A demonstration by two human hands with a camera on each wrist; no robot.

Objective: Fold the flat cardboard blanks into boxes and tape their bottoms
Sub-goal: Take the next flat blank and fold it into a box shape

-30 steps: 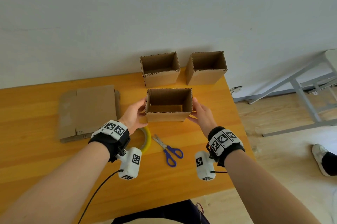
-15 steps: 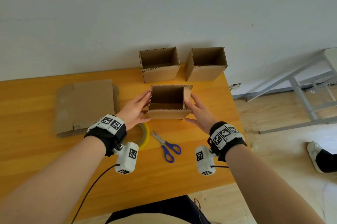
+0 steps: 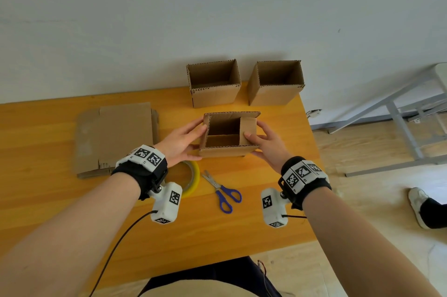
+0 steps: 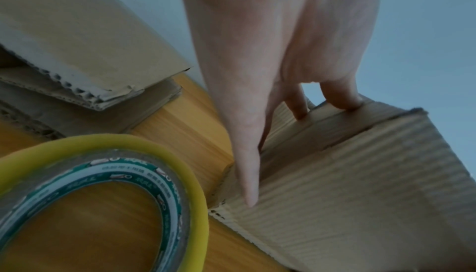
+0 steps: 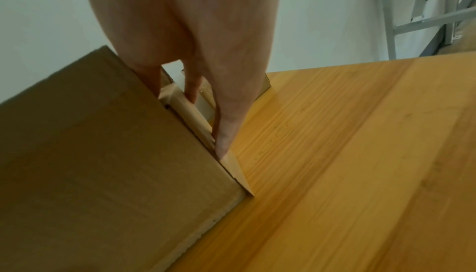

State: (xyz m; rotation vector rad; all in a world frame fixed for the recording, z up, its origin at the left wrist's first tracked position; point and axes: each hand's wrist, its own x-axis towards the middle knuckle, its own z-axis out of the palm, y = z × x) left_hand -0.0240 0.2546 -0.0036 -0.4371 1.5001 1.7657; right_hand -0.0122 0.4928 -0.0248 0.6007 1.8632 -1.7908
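Head view shows the brown corrugated cardboard box (image 3: 228,136) held between both hands just above the middle of the orange wooden table (image 3: 266,224), tipped so its open end faces the camera, with one end flap folded inward on the right side and a lower flap folded in along the near edge. The left hand (image 3: 182,143) presses its nearly straight fingers against the box's left wall; the left wrist view shows fingertips on the flap crease. The right hand (image 3: 268,145) cups the right side, its thumb hooked over the folded flap and its fingers behind the wall, so it holds the box. By my judgement this box is mid-fold: the flaps are partly closed and no tape is on it yet. Two finished-looking open cardboard boxes (image 3: 214,84) stand side by side at the table's far edge near the wall. A stack of flat cardboard blanks (image 3: 116,137) lies to the left, so more remain. The yellow-edged roll of clear tape (image 3: 191,178) and blue-handled scissors (image 3: 223,190) lie near, just below the hands.
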